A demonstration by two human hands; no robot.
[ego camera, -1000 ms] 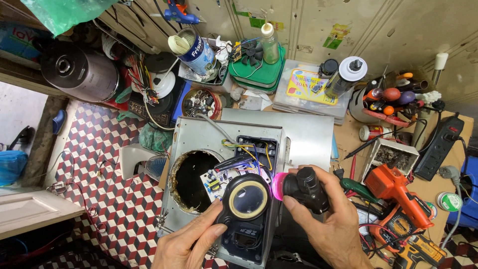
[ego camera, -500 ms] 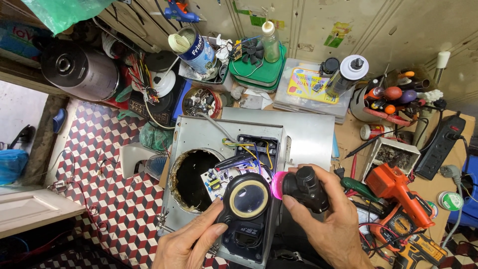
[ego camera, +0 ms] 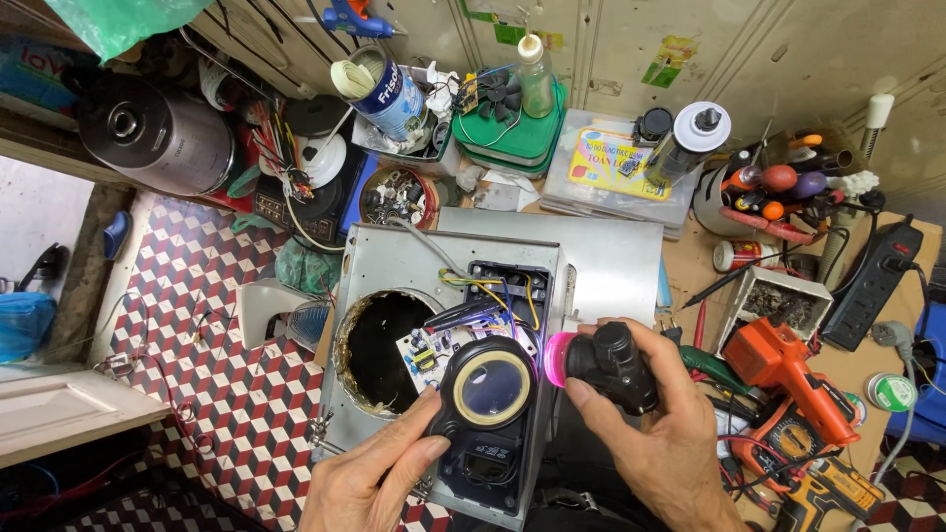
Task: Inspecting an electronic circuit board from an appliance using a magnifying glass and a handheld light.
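Head view looks down on a crowded workbench (ego camera: 867, 374) above a red-and-white checkered floor (ego camera: 187, 394). On the bench lies a grey metal housing (ego camera: 394, 271) with a round hole and exposed wiring. Left hand (ego camera: 370, 483) presses fingers against a black magnifier (ego camera: 490, 394) — grip unclear. Right hand (ego camera: 660, 443) clamps a black torch (ego camera: 606, 363), its pink end just beside the lens. Tools, jars and a power strip (ego camera: 872, 281) surround them.

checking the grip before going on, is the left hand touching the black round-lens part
Touching: the head view shows the left hand with fingertips pressed on the edge of the black round-lens part.
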